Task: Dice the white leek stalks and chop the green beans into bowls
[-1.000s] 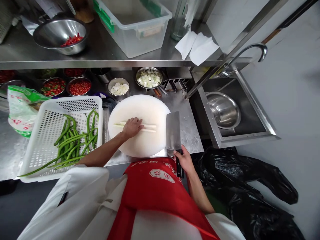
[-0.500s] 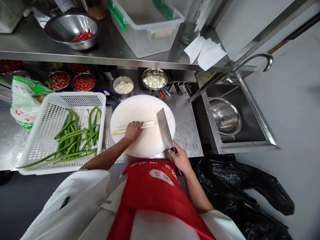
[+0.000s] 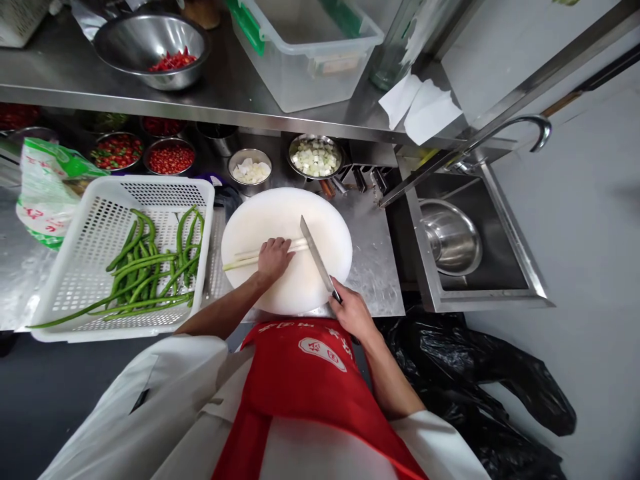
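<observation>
Pale green-white scallion stalks (image 3: 240,265) lie crosswise on a round white cutting board (image 3: 285,203). My left hand (image 3: 275,259) is closed over them from above, pressing them against the board. Their right ends stick out past my fingers. In my right hand (image 3: 351,311) is the dark handle of a cleaver (image 3: 317,255), fingers wrapped round it. The blade stands on edge over the right ends of the stalks, just right of my left fingers. Whether its edge touches them I cannot tell.
To the left stands a white plastic basket (image 3: 209,233) of green beans (image 3: 145,273). Behind the board are steel bowls of sliced garlic (image 3: 251,171), chopped white-green pieces (image 3: 315,158) and cut red chillies (image 3: 171,160). A shelf edge (image 3: 225,121) runs above; a sink (image 3: 505,267) is right.
My right hand has brought the cleaver left and turned its blade upright, from lying tilted at the board's right side to over the stalk ends. My left hand stays on the stalks.
</observation>
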